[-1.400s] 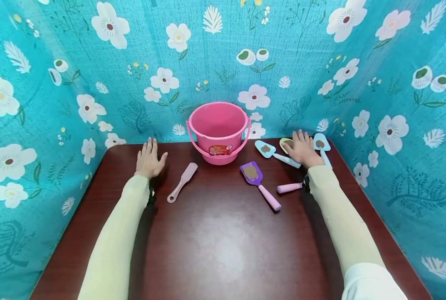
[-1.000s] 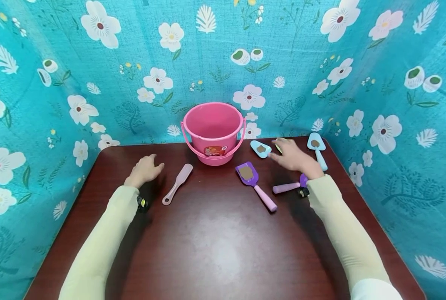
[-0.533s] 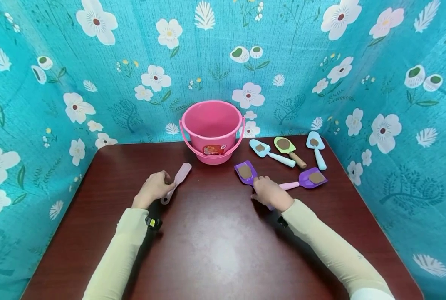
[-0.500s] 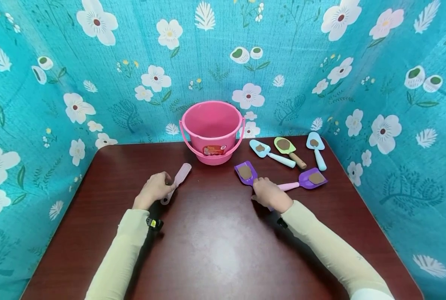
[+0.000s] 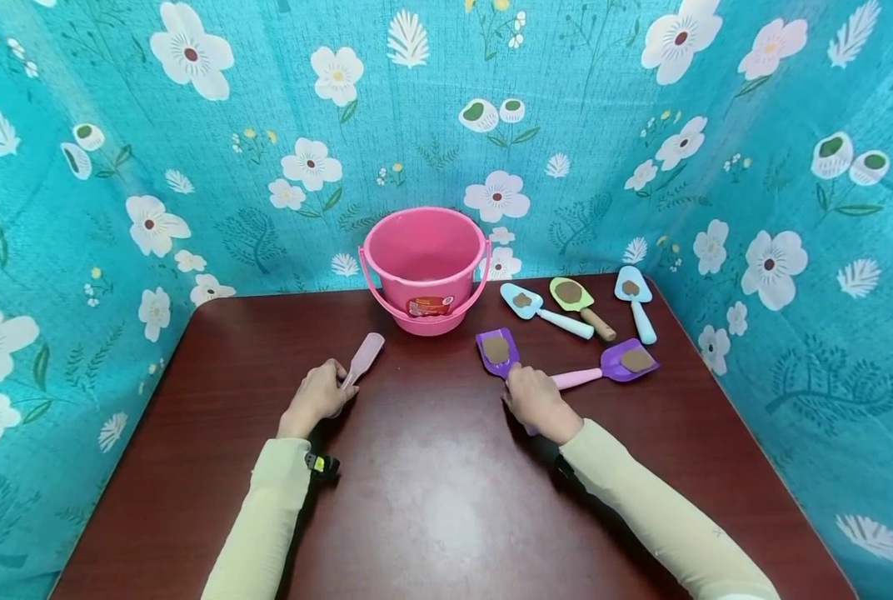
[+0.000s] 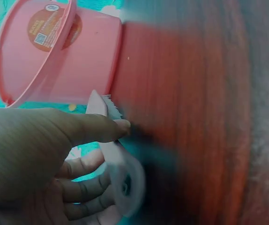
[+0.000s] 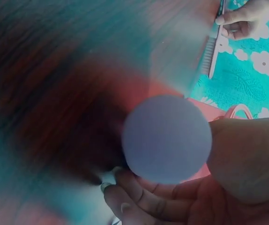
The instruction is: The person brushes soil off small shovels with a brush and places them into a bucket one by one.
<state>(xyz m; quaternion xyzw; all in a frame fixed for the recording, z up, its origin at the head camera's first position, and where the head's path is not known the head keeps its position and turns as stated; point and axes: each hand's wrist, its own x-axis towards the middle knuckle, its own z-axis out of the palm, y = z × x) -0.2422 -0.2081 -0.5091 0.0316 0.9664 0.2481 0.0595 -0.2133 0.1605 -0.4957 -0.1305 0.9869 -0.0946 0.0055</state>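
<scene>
While four shovels (image 5: 571,293) lie loose, one hand (image 5: 538,395) grips a fifth (image 5: 496,348).

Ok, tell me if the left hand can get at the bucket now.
Probably yes: the left hand holds a brush, which it may need to put down, but nothing else stands between the hand and the bucket.

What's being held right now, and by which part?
Left hand: brush, by its handle. Right hand: purple scoop nearer the bucket, also by its handle.
</scene>
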